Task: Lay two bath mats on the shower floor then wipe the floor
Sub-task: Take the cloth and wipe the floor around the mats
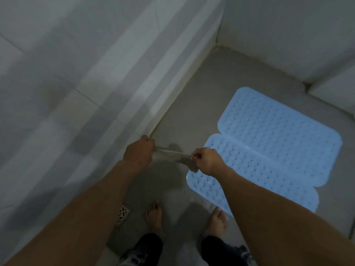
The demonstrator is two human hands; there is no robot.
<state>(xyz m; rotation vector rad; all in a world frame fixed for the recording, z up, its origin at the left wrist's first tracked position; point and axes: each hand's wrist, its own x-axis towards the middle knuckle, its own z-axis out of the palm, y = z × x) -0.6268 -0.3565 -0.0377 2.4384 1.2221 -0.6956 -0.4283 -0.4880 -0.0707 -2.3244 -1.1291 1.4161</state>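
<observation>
Left hand [139,150] and right hand [204,160] each pinch an end of a thin beige cloth [172,155], stretching it above the grey floor [192,93]; two pale-blue perforated rubber mats [269,146] lie just right.

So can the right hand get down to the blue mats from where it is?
Probably yes. The right hand hangs above the near blue mat with nothing between, but it pinches a cloth that the left hand also grips.
</observation>
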